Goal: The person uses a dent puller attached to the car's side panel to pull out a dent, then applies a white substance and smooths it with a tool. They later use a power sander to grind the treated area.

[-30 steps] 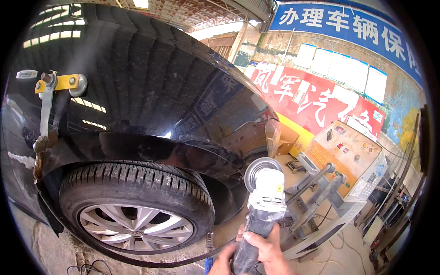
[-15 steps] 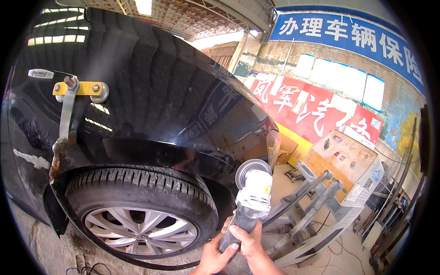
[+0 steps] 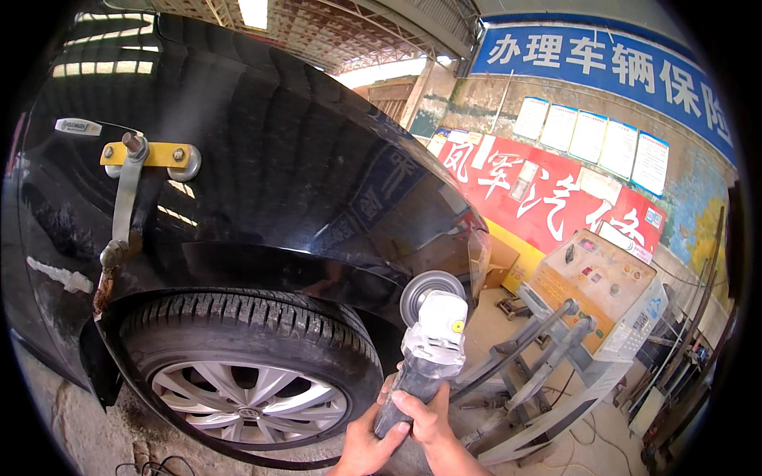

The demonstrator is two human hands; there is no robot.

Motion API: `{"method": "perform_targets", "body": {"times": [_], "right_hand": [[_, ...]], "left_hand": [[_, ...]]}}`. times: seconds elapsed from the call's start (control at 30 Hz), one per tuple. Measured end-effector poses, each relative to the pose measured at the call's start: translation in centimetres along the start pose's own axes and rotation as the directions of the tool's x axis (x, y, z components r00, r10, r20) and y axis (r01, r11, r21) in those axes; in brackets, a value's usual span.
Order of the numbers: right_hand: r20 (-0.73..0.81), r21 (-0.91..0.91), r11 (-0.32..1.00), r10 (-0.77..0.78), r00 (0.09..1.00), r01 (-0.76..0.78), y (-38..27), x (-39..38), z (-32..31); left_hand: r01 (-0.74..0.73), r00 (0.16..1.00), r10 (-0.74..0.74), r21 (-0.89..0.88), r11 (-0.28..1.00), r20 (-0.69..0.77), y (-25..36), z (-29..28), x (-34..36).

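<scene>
Both my hands are wrapped round the dark body of an angle grinder [image 3: 424, 361], which has a white head and a grey round disc at its top. My left hand [image 3: 367, 441] grips the lower left side, and my right hand [image 3: 425, 424] holds the right side with its thumb across the body. The disc stands in front of the front corner of a black car [image 3: 270, 182]; whether it touches the paint I cannot tell. To the left of the grinder is the car's wheel [image 3: 250, 404], with a black tyre and silver spokes.
A yellow bracket [image 3: 151, 155] with a metal arm is fixed on the car's fender. Right of my hands stands a metal machine [image 3: 591, 285] with a sloped panel and thick cables. Cables lie on the floor. Behind are a red banner [image 3: 548, 190] and a blue sign [image 3: 603, 59].
The grinder and both hands have shifted slightly left in view, while the car and background have moved a little to the right. My grip looks the same.
</scene>
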State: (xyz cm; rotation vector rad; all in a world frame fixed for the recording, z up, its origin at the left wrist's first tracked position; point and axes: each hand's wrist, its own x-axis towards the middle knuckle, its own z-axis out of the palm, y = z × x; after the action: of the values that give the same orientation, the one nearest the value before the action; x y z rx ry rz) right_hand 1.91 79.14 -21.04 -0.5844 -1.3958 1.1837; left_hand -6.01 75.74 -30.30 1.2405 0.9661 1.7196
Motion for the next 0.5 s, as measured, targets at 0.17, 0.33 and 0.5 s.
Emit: {"method": "perform_targets", "body": {"times": [0.17, 0.33, 0.5], "right_hand": [[-0.012, -0.005, 1.000, 0.009, 1.000, -0.009, 0.4, -0.2, -0.3], [-0.040, 0.069, 0.997, 0.020, 0.999, -0.017, 0.0, -0.2, 0.2], [0.062, -0.132, 0.991, -0.015, 0.998, 0.023, -0.1, 0.1, 1.3]], "left_hand": [[0.056, 0.996, -0.053, -0.038, 0.998, 0.076, 2.1, -0.6, 0.0], [-0.003, 1.000, 0.002, 0.027, 1.000, 0.023, 1.1, -0.5, 0.1], [-0.037, 0.999, 0.038, -0.167, 0.985, -0.001, 2.6, -1.3, -0.2]]}}
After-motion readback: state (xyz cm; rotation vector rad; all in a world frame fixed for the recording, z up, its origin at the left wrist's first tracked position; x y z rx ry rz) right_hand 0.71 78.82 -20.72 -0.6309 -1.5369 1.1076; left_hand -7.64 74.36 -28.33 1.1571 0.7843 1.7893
